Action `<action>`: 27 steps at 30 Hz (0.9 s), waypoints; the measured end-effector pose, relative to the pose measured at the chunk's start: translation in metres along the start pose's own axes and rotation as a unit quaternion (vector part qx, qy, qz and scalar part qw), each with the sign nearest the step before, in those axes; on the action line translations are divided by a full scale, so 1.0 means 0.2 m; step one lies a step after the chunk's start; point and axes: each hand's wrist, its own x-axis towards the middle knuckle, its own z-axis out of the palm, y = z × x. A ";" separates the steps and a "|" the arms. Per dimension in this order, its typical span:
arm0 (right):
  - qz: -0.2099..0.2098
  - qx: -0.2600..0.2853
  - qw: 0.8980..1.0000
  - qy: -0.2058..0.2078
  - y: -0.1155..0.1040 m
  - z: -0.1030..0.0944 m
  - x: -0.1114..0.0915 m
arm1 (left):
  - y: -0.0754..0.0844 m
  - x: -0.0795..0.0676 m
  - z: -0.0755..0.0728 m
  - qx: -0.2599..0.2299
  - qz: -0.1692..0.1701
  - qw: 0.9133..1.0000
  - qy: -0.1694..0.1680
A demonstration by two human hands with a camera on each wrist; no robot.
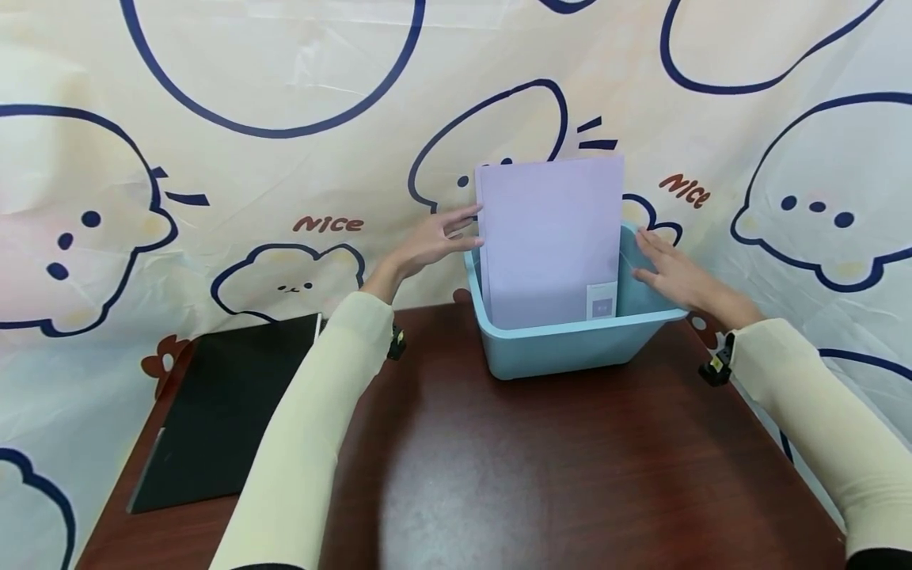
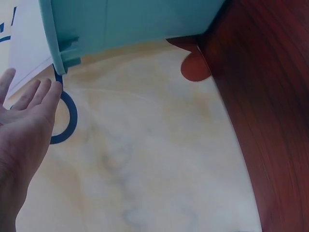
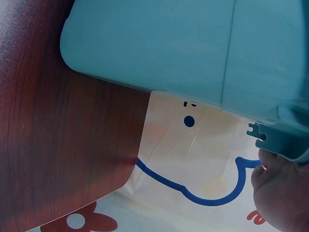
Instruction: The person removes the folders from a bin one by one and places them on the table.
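A light blue plastic bin stands on the dark wooden table near the wall. Upright inside it are flat lilac folders, with a small pale label at the lower right; their bottoms are hidden behind the bin's front wall. My left hand has its fingers stretched out, tips at the left edge of the folders and over the bin's left rim. In the left wrist view its straight fingers show beside the rim. My right hand lies along the bin's right rim, fingers extended and thumb apart.
On the table's left side lies a flat black panel, partly covered by my left sleeve. A cartoon-printed cloth hangs behind and around the table. The bin sits close to the table's back edge.
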 end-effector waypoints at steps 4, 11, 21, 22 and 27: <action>-0.002 -0.002 1.000 0.000 0.00 0.00 0.00 | 0.01 0.03 0.01 -0.028 0.003 1.000 0.004; 0.001 -0.002 1.000 0.001 0.01 0.00 0.00 | 0.03 0.07 0.03 -0.052 0.008 0.999 0.012; 0.003 -0.008 1.000 -0.002 0.02 0.01 0.01 | 0.02 0.11 0.09 -0.078 -0.009 0.996 0.030; 0.002 -0.006 1.000 0.000 0.02 0.02 0.01 | 0.03 0.12 0.10 -0.080 -0.009 0.996 0.031; -0.002 -0.003 1.000 0.011 0.02 0.02 0.01 | 0.05 0.14 0.15 -0.082 -0.012 0.996 0.025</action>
